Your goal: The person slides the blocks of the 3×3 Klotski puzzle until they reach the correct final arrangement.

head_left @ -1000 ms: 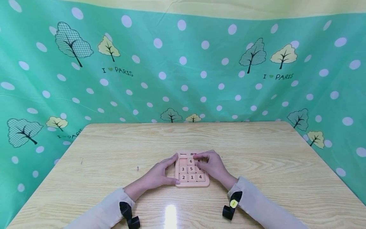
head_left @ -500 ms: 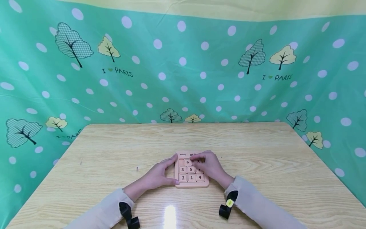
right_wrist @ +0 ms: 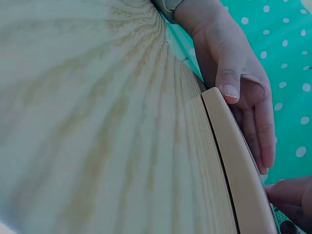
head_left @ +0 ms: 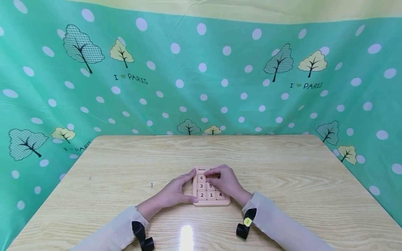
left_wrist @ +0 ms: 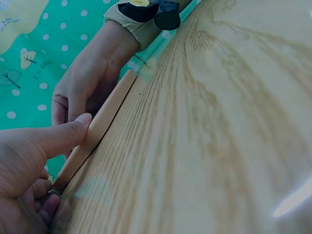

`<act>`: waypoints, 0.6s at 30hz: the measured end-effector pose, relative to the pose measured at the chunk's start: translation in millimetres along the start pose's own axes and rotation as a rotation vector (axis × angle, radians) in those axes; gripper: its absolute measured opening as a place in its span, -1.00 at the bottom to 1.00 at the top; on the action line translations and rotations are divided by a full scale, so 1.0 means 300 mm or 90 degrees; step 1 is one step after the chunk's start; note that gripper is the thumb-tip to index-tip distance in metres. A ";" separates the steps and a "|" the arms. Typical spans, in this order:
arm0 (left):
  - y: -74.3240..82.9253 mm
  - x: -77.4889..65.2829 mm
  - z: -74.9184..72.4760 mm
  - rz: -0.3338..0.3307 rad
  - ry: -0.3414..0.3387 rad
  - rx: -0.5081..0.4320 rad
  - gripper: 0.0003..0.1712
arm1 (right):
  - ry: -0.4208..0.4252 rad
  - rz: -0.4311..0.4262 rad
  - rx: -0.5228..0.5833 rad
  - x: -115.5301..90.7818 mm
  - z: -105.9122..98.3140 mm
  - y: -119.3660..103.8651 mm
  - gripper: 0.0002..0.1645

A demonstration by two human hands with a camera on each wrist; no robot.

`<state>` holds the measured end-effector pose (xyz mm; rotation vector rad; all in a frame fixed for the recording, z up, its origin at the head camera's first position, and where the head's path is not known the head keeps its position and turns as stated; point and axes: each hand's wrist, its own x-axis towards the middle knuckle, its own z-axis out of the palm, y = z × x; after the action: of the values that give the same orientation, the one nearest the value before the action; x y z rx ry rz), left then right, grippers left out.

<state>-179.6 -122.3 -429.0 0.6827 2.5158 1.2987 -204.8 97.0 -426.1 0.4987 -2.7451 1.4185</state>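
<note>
A pink number slide puzzle (head_left: 211, 203) lies flat on the table, its numbered tiles facing up. My left hand (head_left: 171, 191) holds its left side, thumb at the near corner and forefinger at the far one. In the left wrist view, the thumb (left_wrist: 73, 129) presses the puzzle's edge (left_wrist: 105, 114). My right hand (head_left: 227, 181) is over the upper right of the puzzle, forefinger and thumb tips at the right edge of the 6 tile (head_left: 201, 177). That tile sits in the top left place. The right hand covers part of the 8 tile and the tiles near it.
The wood-grain table (head_left: 132, 157) extends around the puzzle on all sides. A green dotted curtain (head_left: 201, 76) printed with trees hangs behind its far edge. Black straps with small devices (head_left: 245, 226) sit on both sleeves.
The 6 tile has slid left from the top middle place into the top left corner, with my right hand moving left along with it. My left hand has stayed on the puzzle's left side.
</note>
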 end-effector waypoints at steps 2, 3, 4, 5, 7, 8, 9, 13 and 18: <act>-0.002 -0.001 0.000 0.001 0.000 0.002 0.16 | -0.001 0.002 0.001 0.000 0.002 -0.004 -0.77; -0.003 -0.001 -0.001 0.001 0.000 0.003 0.16 | -0.001 0.003 0.001 0.000 0.003 -0.006 -0.77; -0.003 0.000 -0.001 0.002 0.000 0.003 0.16 | -0.001 0.005 0.003 0.001 0.003 -0.007 -0.78; -0.003 0.000 -0.001 0.003 0.000 0.003 0.16 | -0.002 0.007 0.005 0.001 0.003 -0.007 -0.78; -0.001 0.001 -0.002 0.003 -0.001 0.001 0.15 | -0.004 0.008 0.008 0.000 0.001 -0.007 -0.77; 0.000 0.001 -0.002 0.002 -0.002 0.000 0.15 | -0.005 0.007 0.011 0.000 0.001 -0.006 -0.77; 0.002 0.001 -0.002 0.002 -0.002 0.001 0.15 | -0.006 0.006 0.014 -0.002 -0.001 -0.005 -0.77; 0.007 0.000 -0.002 -0.002 -0.003 0.000 0.15 | 0.002 -0.002 0.023 -0.010 -0.008 0.005 -0.75; 0.008 -0.001 -0.005 -0.010 -0.001 -0.002 0.15 | 0.016 0.009 0.026 -0.020 -0.031 0.019 -0.72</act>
<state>-179.1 -122.2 -426.1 0.6604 2.5119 1.2966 -201.9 109.3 -426.0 0.4607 -2.7101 1.4760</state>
